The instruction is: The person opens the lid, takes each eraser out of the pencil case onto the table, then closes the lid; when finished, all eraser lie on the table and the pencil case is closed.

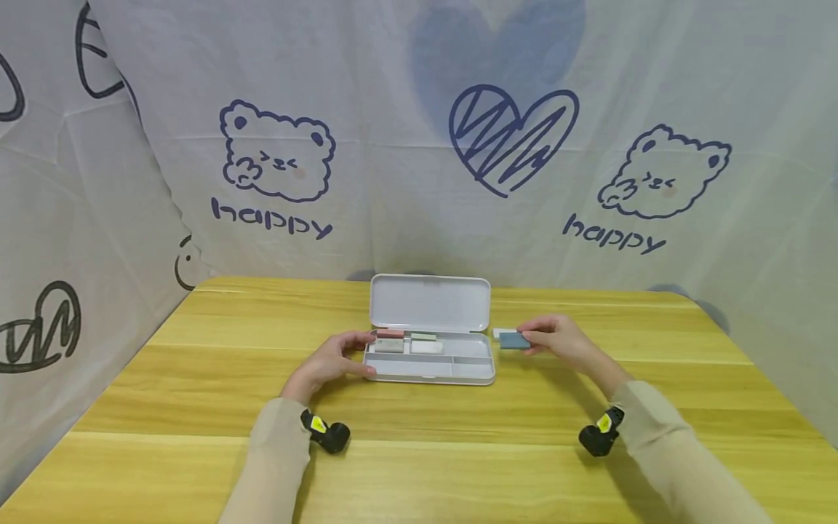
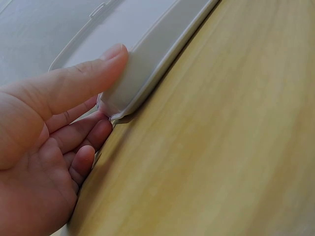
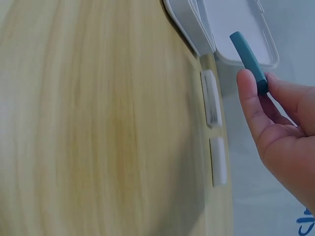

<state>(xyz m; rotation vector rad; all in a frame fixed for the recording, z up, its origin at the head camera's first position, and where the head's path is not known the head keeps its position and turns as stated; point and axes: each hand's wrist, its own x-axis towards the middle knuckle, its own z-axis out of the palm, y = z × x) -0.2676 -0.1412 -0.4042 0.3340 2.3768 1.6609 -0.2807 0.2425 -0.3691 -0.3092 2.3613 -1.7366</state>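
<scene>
My left hand (image 1: 324,366) (image 2: 54,132) holds the left end of the white case (image 1: 409,378) (image 2: 147,64), thumb at its front corner and fingers along its side. The case lies with its lid (image 1: 429,302) raised. To its right, my right hand (image 1: 568,343) (image 3: 285,132) pinches a blue block (image 1: 513,340) (image 3: 247,56) between thumb and fingers, above the table. Inside the case's rear compartment are a red block (image 1: 390,334), a green one (image 1: 423,337), a grey one (image 1: 389,346) and a white one (image 1: 427,348).
Two white blocks (image 3: 211,98) (image 3: 218,161) lie on the wooden table (image 1: 419,466) right of the case; the head view shows a white block (image 1: 500,332) partly behind the blue one. A printed cloth (image 1: 393,211) hangs behind the table.
</scene>
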